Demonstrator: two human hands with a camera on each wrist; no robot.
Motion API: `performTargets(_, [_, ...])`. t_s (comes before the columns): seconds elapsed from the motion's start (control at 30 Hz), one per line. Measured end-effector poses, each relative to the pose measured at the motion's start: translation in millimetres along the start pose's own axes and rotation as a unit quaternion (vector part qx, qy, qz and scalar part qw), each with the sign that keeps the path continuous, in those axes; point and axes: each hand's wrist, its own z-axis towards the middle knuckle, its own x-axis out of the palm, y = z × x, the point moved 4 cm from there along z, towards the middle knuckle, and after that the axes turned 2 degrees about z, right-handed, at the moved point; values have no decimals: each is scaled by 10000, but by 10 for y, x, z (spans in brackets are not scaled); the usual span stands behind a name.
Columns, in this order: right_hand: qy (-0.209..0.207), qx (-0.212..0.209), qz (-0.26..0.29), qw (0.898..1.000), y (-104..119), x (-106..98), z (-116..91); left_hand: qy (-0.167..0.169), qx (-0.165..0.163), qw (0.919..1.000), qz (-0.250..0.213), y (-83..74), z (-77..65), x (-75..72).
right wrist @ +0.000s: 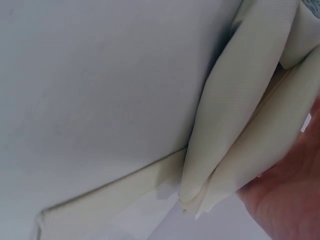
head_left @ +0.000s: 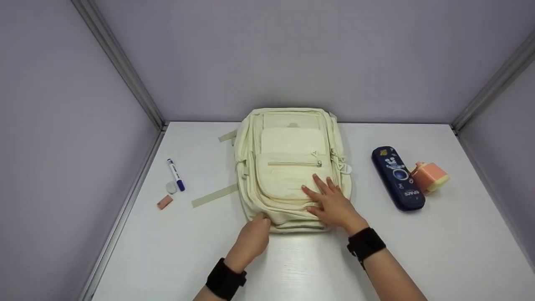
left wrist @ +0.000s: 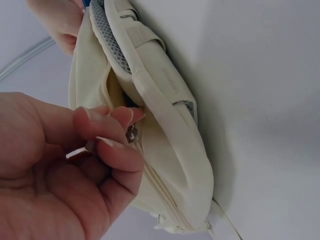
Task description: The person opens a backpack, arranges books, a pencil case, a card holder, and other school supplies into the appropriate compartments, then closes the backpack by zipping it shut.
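Observation:
A cream backpack [head_left: 292,142] lies on the table with its front pockets facing up. At its near end, my left hand [head_left: 253,236] has curled fingers; the left wrist view shows the fingertips pinching the pull at a zipper slider [left wrist: 132,134]. Beyond that slider the zipper's edges [left wrist: 108,90] stand apart, while the teeth below it are joined. My right hand [head_left: 336,207] rests with spread fingers on the lower right of the backpack's front. In the right wrist view only part of that palm [right wrist: 290,195] shows beside the fabric.
Right of the backpack lies a dark blue pencil case [head_left: 397,177] with space pictures, touching or close to an orange and yellow object [head_left: 432,175]. To the left are a marker [head_left: 175,173], a small whitish piece [head_left: 171,187] and a pinkish block [head_left: 165,202]. Straps [head_left: 215,195] stick out leftward.

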Motion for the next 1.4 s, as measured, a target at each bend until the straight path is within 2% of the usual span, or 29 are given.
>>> performTargets(0.13, [125, 112, -32, 9999, 56, -25, -15, -191, -439, 9980, -401, 46, 11, -54])
performTargets(0.2, [48, 135, -94, 9999, 125, -68, -33, -376, -657, 9947, -700, 78, 16, -88])
performTargets(0.27, [-283, -18, -121, 9995, 230, -125, -54, -593, -797, 9907, -926, 106, 17, -112])
performTargets(0.33, [-839, -347, -130, 9958, 373, -176, -72, -832, -850, 9876, -1026, 119, 13, -122])
performTargets(0.43, [-1780, -1036, -44, 9786, 646, -198, -105, -1095, -871, 9839, -1115, 112, -4, -111])
performTargets(0.5, [-2022, -1293, 180, 9706, 836, -157, -128, -1220, -893, 9830, -1045, 88, -22, -103])
performTargets(0.57, [-1763, -1302, 574, 9740, 999, -70, -135, -1342, -886, 9833, -846, 49, -41, -98])
performTargets(0.63, [-1141, -1036, 1166, 9811, 1114, 49, -125, -1481, -841, 9840, -523, -1, -61, -99])
performTargets(0.67, [-763, -848, 1534, 9816, 1153, 120, -117, -1566, -813, 9836, -360, -26, -70, -99])
performTargets(0.73, [-189, -548, 2114, 9757, 1200, 262, -91, -1712, -744, 9824, -18, -73, -86, -97])
performTargets(0.8, [137, -283, 2712, 9620, 1220, 381, -61, -1784, -710, 9812, 210, -109, -98, -91])
performTargets(0.87, [255, -48, 3280, 9443, 1222, 472, -28, -1790, -693, 9807, 362, -132, -106, -79])
performTargets(1.0, [227, 675, 4259, 9020, 1203, 582, 44, -1643, -587, 9833, 522, -160, -125, -48])
performTargets(1.07, [142, 947, 4494, 8882, 1197, 615, 77, -1553, -482, 9840, 734, -172, -137, -33])
performTargets(1.1, [105, 1041, 4532, 8852, 1197, 633, 92, -1532, -420, 9837, 845, -178, -144, -24])
performTargets(1.17, [32, 1112, 4504, 8858, 1203, 653, 114, -1518, -315, 9821, 1073, -185, -160, -7])
performTargets(1.3, [-23, 1105, 4134, 9038, 1199, 670, 143, -1418, 28, 9816, 1280, -185, -176, 12])
performTargets(1.37, [-34, 1104, 3892, 9145, 1182, 665, 159, -1159, 266, 9856, 1199, -174, -178, 2])
performTargets(1.4, [-30, 1116, 3837, 9167, 1173, 663, 163, -970, 388, 9883, 1107, -163, -179, -8])
